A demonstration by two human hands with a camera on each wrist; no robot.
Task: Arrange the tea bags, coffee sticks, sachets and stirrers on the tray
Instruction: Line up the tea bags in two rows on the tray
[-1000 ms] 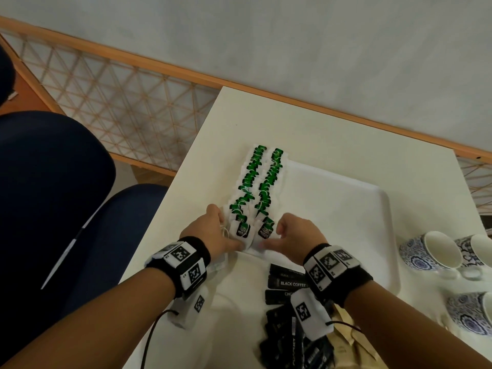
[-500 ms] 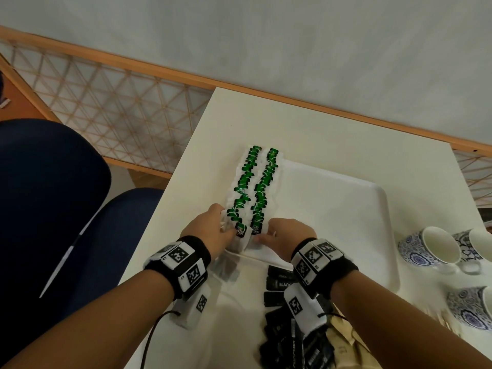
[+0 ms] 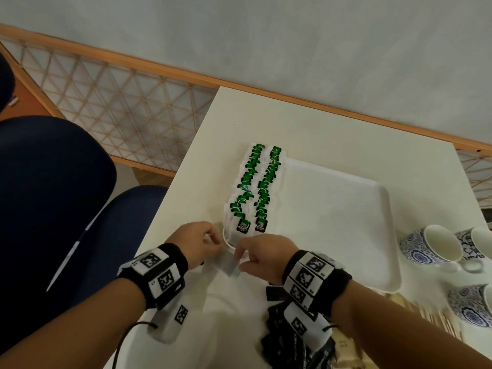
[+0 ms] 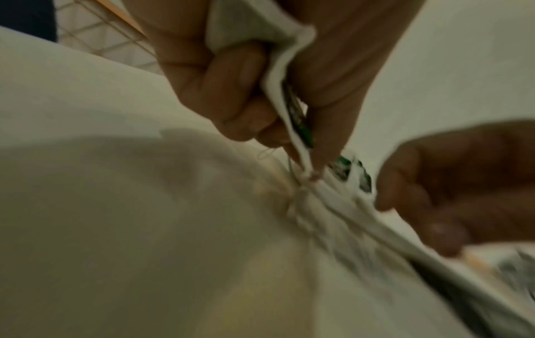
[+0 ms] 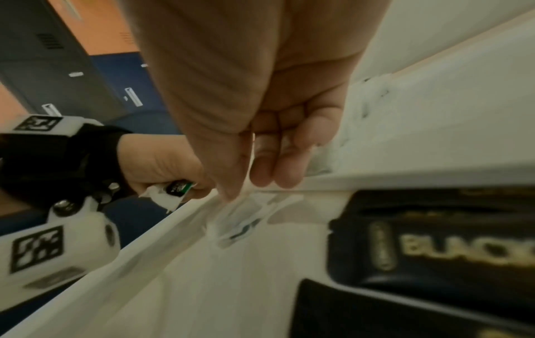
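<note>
blue-patterned cups (image 3: 431, 247) right of the white tray (image 3: 383, 235), well apart

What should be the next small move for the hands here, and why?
Probably lay the tea bag that the left hand pinches at the near end of the left row of tea bags on the tray: both rows end there, and the right hand hovers beside.

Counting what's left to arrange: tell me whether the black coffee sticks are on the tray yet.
Not yet: the black coffee sticks lie on the table before the tray.
</note>
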